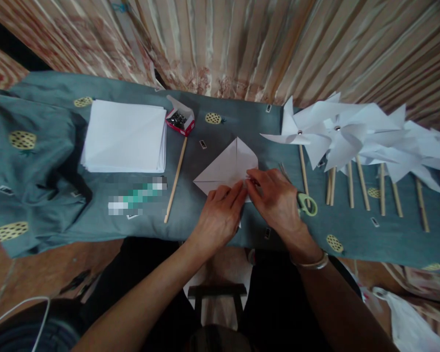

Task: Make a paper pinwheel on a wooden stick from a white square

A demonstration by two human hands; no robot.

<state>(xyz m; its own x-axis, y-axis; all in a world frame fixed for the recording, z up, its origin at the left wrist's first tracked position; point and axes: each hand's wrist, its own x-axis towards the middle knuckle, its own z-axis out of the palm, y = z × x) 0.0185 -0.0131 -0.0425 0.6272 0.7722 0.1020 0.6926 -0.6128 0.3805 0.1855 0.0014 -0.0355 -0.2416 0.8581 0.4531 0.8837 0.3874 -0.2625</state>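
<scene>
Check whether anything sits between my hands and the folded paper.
Nothing visible does: the left hand and right hand both touch the paper. The scissors lie to its right, off the paper.

Pleated beige curtain with reddish floral print (234,44), hanging behind | cloth-covered grey-green counter with yellow pineapple motifs (244,115) | thin white cable (48,302), crossing a round black object (60,330), lower left | crumpled white plastic bag (410,318), lower right | reddish-brown floor (33,266), below
</scene>
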